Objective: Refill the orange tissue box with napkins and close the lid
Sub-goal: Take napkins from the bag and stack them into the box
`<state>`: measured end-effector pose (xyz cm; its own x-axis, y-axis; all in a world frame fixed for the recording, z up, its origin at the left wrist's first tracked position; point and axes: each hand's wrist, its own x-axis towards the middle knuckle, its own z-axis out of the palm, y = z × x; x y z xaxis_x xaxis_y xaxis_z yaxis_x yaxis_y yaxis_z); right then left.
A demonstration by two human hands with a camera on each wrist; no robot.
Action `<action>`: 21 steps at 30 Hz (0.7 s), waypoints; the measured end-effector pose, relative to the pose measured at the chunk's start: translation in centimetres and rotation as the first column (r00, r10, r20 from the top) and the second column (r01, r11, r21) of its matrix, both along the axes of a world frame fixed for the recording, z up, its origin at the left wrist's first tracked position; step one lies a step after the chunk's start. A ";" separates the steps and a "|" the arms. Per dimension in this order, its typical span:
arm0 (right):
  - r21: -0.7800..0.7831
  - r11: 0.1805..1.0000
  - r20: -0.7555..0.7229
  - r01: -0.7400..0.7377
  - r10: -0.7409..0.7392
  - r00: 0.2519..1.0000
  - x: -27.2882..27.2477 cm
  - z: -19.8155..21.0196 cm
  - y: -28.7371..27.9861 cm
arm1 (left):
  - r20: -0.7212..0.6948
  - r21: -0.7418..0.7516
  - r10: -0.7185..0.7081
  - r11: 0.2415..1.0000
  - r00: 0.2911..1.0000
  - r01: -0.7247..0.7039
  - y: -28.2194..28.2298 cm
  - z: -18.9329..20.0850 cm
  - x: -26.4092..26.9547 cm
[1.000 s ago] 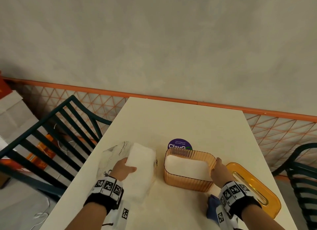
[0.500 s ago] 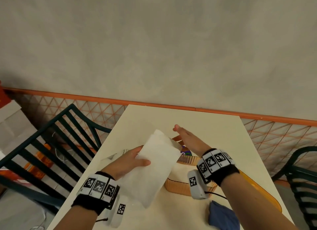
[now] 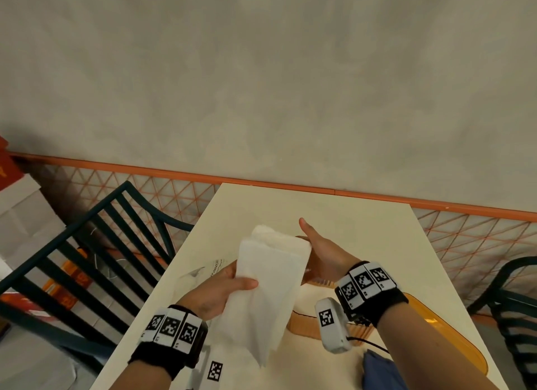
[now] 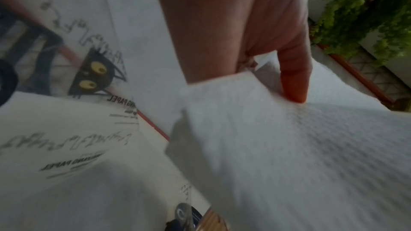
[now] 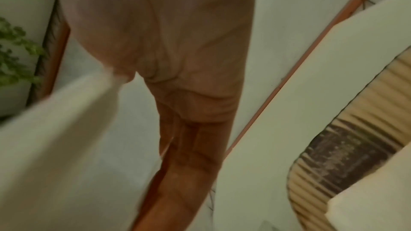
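Note:
My left hand (image 3: 229, 285) grips a thick stack of white napkins (image 3: 270, 285), thumb on top, and holds it up tilted above the table. The same stack (image 4: 289, 155) fills the left wrist view under my thumb. My right hand (image 3: 316, 247) is flat against the stack's far right edge, fingers straight and thumb up; its straight fingers (image 5: 182, 155) show in the right wrist view beside the napkins (image 5: 51, 147). The ribbed orange tissue box (image 3: 305, 325) stands on the table below the stack, mostly hidden. Its orange lid (image 3: 453, 340) lies flat to the right.
The clear printed napkin wrapper (image 3: 203, 273) lies at the table's left side, also in the left wrist view as wrapper (image 4: 73, 147). A blue cloth (image 3: 380, 372) sits at the near right. Dark green chairs (image 3: 96, 259) flank the cream table (image 3: 363, 238). An orange railing (image 3: 436, 206) runs behind.
My left hand lifted the napkin stack off the wrapper and swung it right, over the box. My right hand left the box's rim and rose to press flat against the stack's far edge.

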<state>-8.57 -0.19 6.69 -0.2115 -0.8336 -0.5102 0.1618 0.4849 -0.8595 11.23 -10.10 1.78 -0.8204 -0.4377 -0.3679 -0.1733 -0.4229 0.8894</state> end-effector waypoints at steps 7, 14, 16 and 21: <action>-0.151 0.985 0.065 0.077 -0.068 0.996 -0.3 1.4 0.2 | -0.128 0.133 0.113 0.987 0.985 -0.096 -0.3 -0.9 0.5; -0.087 0.996 0.147 0.020 -0.007 0.989 1.7 -0.9 0.8 | -0.226 0.287 0.230 0.944 0.947 -0.161 0.0 -1.3 0.3; -0.110 0.994 0.154 0.028 -0.011 0.988 2.4 -1.0 0.8 | -0.224 0.302 0.251 0.936 0.942 -0.178 0.4 -1.4 0.3; -0.255 0.961 0.161 0.107 -0.067 0.985 3.1 -0.6 1.0 | -0.181 0.259 0.236 0.948 0.955 -0.185 1.1 -1.3 0.3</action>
<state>-5.43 0.80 6.12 -0.2272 -0.9239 -0.3080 0.3296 0.2246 -0.9170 11.53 -9.02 0.50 -0.7877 -0.5299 -0.3143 0.1199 -0.6323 0.7654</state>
